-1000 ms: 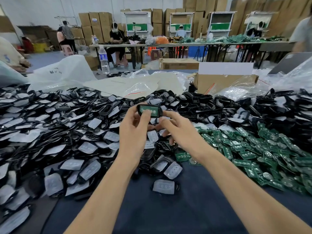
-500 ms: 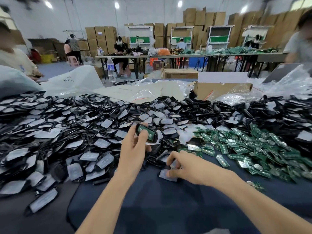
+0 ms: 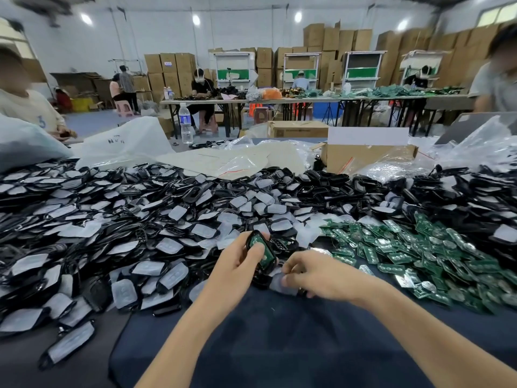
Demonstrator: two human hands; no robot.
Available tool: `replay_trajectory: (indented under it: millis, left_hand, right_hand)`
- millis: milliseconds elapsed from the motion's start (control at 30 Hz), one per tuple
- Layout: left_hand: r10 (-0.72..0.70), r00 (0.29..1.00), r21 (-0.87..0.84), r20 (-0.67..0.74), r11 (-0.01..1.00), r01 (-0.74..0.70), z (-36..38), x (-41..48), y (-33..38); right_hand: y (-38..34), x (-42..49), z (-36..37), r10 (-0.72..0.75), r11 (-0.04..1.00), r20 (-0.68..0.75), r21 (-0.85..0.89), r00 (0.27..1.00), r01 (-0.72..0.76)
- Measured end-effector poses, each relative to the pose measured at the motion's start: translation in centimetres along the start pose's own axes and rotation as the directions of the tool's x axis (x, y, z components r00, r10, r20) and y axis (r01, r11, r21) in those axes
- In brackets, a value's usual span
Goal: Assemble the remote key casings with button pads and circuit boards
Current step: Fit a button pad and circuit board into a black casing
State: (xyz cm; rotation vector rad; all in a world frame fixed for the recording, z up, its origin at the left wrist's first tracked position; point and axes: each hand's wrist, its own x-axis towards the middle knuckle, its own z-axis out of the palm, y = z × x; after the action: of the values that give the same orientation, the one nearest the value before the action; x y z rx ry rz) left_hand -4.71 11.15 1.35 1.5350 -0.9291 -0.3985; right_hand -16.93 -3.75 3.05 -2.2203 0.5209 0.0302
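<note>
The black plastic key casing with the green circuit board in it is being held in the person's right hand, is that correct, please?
Not quite: the head view shows the black plastic key casing with the green circuit board held in the left hand; the right hand is lower, pinching a translucent white button pad.

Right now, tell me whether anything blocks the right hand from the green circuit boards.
Nothing visible does. The right hand pinches a padded casing; circuit boards lie right of it across bare mat. The left hand holds a fitted casing.
</note>
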Motion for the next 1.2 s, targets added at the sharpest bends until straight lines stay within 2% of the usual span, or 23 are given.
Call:
replay_trajectory:
  millis: [100, 167, 267, 333, 433, 500, 600, 667, 767, 833, 967, 1200]
  left_hand:
    - [0.03, 0.998, -0.02, 0.06, 0.999, -0.029, 0.1, 0.7, 0.2]
    - [0.093, 0.992, -0.019, 0.09, 0.996, -0.092, 0.6, 1.4, 0.5]
    - [0.166, 0.985, 0.014, 0.054, 0.986, -0.167, 1.6, 3.0, 1.0]
    - [0.19, 0.982, 0.005, -0.001, 0.982, -0.19, 2.4, 4.4, 1.2]
    - [0.185, 0.98, -0.005, -0.073, 0.983, -0.186, 3.7, 6.6, 1.5]
    - [0.166, 0.984, -0.011, -0.072, 0.986, -0.167, 4.6, 8.0, 1.2]
    - [0.2, 0.979, 0.047, -0.038, 0.979, -0.199, 5.0, 9.7, 0.4]
    - [0.206, 0.975, 0.03, -0.081, 0.978, -0.205, 4.8, 10.7, -0.3]
    - [0.141, 0.972, -0.098, -0.186, 0.982, -0.162, 4.5, 11.7, -1.2]
    - [0.106, 0.964, -0.152, -0.243, 0.978, -0.145, 4.4, 12.0, -1.6]
    - [0.088, 0.952, -0.155, -0.293, 0.978, -0.138, 4.3, 12.1, -2.0]
    - [0.084, 0.953, -0.149, -0.29, 0.98, -0.132, 4.6, 11.8, -1.6]
  right_hand:
    - [0.0, 0.5, -2.1, 0.012, 0.963, -0.064, 0.27, 0.998, 0.005]
    - [-0.2, 1.0, -3.4, 0.004, 0.929, -0.088, 0.368, 0.996, 0.029]
    - [-0.4, 2.6, -4.7, 0.001, 0.872, -0.15, 0.484, 0.989, 0.073]
    - [-0.4, 4.0, -4.8, 0.011, 0.771, -0.204, 0.625, 0.979, 0.122]
    - [-0.8, 6.3, -4.1, 0.005, 0.543, -0.286, 0.805, 0.958, 0.238]
    - [-0.6, 7.7, -3.9, 0.043, 0.413, -0.339, 0.863, 0.94, 0.292]
    - [0.8, 9.5, -4.2, 0.082, 0.349, -0.414, 0.864, 0.907, 0.363]
    - [1.9, 10.2, -4.4, 0.128, 0.263, -0.444, 0.877, 0.887, 0.401]
    - [3.2, 11.1, -4.5, 0.192, 0.144, -0.413, 0.909, 0.89, 0.391]
    - [3.7, 11.5, -4.6, 0.173, 0.141, -0.387, 0.92, 0.906, 0.366]
    - [4.0, 11.6, -4.8, 0.109, 0.114, -0.353, 0.933, 0.929, 0.341]
    - [4.2, 11.7, -4.0, 0.049, 0.283, -0.311, 0.916, 0.949, 0.285]
